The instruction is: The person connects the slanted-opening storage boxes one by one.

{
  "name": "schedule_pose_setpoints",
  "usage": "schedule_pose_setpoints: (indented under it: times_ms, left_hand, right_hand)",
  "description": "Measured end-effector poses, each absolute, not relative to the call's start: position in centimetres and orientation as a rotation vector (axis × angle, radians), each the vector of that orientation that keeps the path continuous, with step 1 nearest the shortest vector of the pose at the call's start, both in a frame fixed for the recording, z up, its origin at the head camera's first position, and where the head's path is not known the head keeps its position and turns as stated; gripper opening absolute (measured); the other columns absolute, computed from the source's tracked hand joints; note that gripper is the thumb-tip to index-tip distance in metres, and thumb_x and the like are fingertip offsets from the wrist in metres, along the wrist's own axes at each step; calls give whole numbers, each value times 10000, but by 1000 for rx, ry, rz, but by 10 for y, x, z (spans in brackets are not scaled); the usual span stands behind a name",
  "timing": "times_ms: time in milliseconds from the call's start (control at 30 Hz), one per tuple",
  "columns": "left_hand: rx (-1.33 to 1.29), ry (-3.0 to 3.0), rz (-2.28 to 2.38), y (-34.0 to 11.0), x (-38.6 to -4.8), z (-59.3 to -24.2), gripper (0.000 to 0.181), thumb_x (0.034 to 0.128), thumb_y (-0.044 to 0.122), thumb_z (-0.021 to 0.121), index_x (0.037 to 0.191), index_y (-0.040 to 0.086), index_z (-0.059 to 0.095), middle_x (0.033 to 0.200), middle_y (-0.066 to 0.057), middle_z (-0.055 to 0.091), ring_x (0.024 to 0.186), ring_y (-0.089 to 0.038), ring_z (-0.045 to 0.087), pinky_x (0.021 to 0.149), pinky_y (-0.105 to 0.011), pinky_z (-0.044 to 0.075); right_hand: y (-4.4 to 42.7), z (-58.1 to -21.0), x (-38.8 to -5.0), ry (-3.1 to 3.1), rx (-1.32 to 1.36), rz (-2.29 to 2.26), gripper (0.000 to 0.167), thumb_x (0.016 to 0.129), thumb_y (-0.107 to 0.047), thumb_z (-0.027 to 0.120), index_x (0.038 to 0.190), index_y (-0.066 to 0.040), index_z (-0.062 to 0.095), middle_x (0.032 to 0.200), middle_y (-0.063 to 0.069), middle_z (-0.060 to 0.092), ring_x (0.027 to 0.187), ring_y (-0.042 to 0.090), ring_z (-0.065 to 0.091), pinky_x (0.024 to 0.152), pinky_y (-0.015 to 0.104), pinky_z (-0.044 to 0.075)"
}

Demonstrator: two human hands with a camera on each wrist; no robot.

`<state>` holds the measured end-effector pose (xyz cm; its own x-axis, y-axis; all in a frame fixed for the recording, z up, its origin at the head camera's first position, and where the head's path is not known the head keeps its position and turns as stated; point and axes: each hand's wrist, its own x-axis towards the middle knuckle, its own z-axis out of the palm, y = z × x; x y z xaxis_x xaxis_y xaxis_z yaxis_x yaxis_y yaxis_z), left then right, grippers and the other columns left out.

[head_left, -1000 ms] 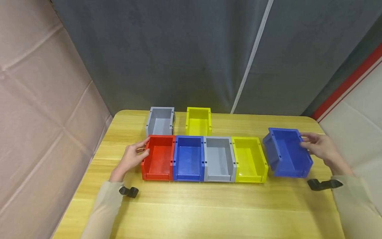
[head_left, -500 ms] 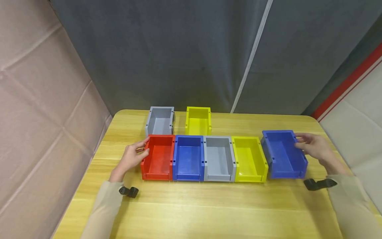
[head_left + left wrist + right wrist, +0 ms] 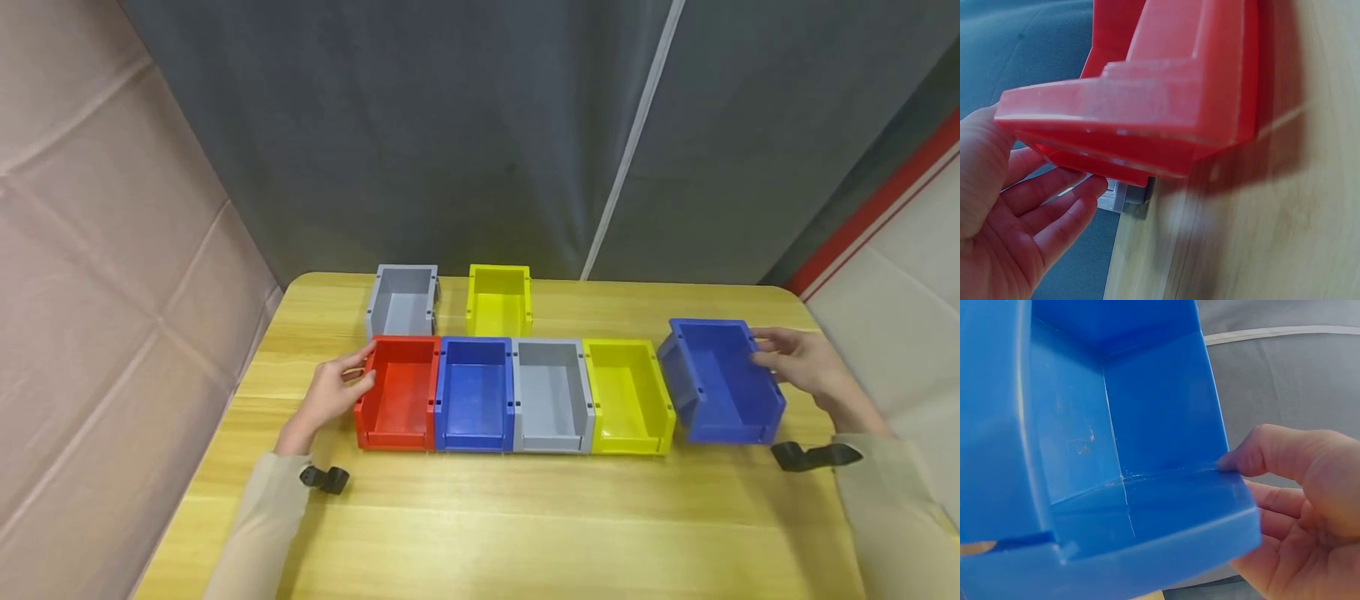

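Support: table [image 3: 480, 533] with a pale yellow wood-grain top, far corners rounded. Standing on it, across the middle, a row of four open-fronted glossy plastic bins, side by side, openings toward the near edge. Left to right: red plastic bin [image 3: 402, 400], blue plastic bin [image 3: 476, 400], grey plastic bin [image 3: 553, 400], yellow plastic bin [image 3: 621, 400]. Behind the row, near the far edge: second grey plastic bin [image 3: 405, 312] at left, second yellow plastic bin [image 3: 498, 312] to its right, a gap between them.
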<state>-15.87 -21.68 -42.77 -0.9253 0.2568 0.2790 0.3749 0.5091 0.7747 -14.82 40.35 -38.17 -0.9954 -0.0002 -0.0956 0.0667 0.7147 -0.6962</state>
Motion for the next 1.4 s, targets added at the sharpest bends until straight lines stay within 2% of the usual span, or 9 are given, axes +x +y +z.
schedule_pose_setpoints:
  times_ms: [133,300,433,500,600,700,767,1133,1400]
  left_hand:
    - [-557,-2611,-1395,-217,-159,-428,431,807,-141,583,1226,-190,495,1182,-377,522,998,-476,583,814,-531,513]
    - [-559,-2612,-1411,-218,-161,-429,433,814,-133,584,1235,-182,494,1199,-369,517,1004,-470,583,815,-528,515]
    - [-561,-2605,-1413,-218,-161,-430,432,813,-134,584,1233,-180,497,1201,-368,516,1009,-469,581,813,-528,516]
    - [-569,-2594,-1419,-217,-161,-430,431,807,-145,581,1227,-188,496,1192,-376,515,1002,-478,580,810,-529,516]
    - [-574,-2582,-1434,-217,-161,-431,428,801,-152,578,1220,-192,499,1181,-380,517,992,-483,581,804,-526,519]
    - [-572,-2579,-1442,-217,-160,-432,429,798,-157,576,1218,-193,499,1178,-382,516,989,-488,580,804,-521,519]
    - [-566,-2585,-1442,-217,-160,-431,430,801,-152,577,1222,-190,498,1183,-379,515,990,-484,582,806,-519,519]
    - [-569,-2577,-1443,-216,-160,-432,429,801,-154,575,1221,-194,496,1175,-384,517,984,-491,581,803,-520,518]
    - [-565,-2567,-1431,-216,-159,-430,425,798,-162,573,1215,-197,500,1168,-386,519,976,-495,582,793,-534,518]
  right_hand:
    - [404,-380,-147,2833,55,-1174,459,911,-83,587,1246,191,434,906,55,644,677,-31,582,561,208,558]
    - [406,-380,-145,2826,81,-1208,464,910,-102,592,1241,181,431,820,-174,599,679,-39,581,561,207,558]
    - [405,-381,-143,2810,77,-1249,457,905,-82,594,1236,188,430,801,-203,573,677,-25,587,558,210,558]
    - [403,-381,-142,2814,78,-1239,451,906,-76,592,1235,188,431,821,-118,609,673,-14,591,558,216,558]
    - [401,-381,-141,2829,83,-1187,450,914,-80,580,1247,185,433,882,99,653,672,-9,592,559,226,558]
    - [399,-380,-141,2837,90,-1129,462,927,-100,566,1269,179,427,992,293,613,678,-14,587,563,230,556]
    - [399,-380,-142,2835,94,-1102,471,934,-112,557,1279,178,421,1055,355,570,682,-16,584,567,230,556]
    - [398,-381,-145,2814,106,-1066,475,927,-117,559,1269,184,426,1092,383,540,689,-16,579,594,235,569]
    - [395,-381,-146,2809,108,-1021,504,920,-141,574,1283,177,426,1156,425,486,752,88,622,636,312,590]
